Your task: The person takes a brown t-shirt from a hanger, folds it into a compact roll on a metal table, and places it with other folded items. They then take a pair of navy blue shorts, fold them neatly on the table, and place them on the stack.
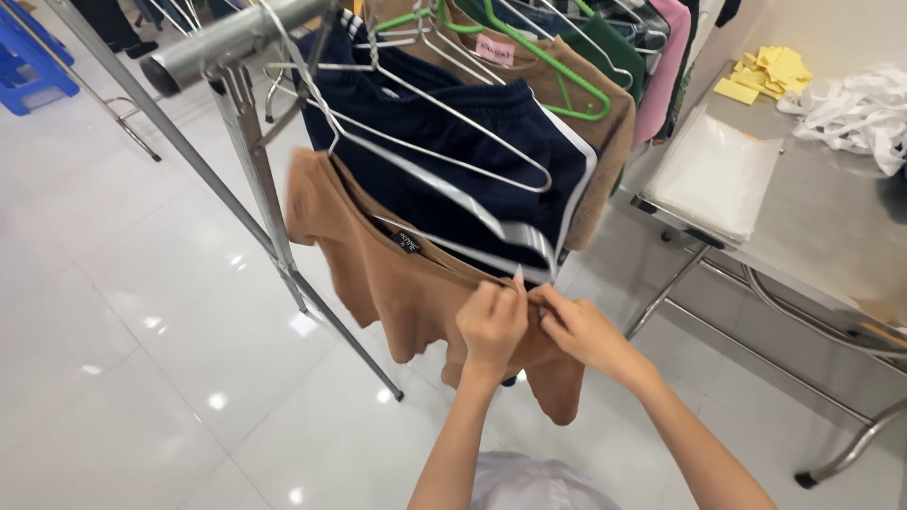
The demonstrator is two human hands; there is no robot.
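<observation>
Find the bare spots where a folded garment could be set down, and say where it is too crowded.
Free: the grey table between the clear bag stack and the white strips; also the floor left of the rack leg. Crowded: the rail, packed with hangers, where both hands pinch the tan shirt.

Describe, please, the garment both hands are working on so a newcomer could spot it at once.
On the grey metal clothes rack, find the frontmost wire hanger. On it hangs the tan short-sleeved T-shirt, pinched by the left hand and right hand. Behind it hangs a navy white-striped garment.
</observation>
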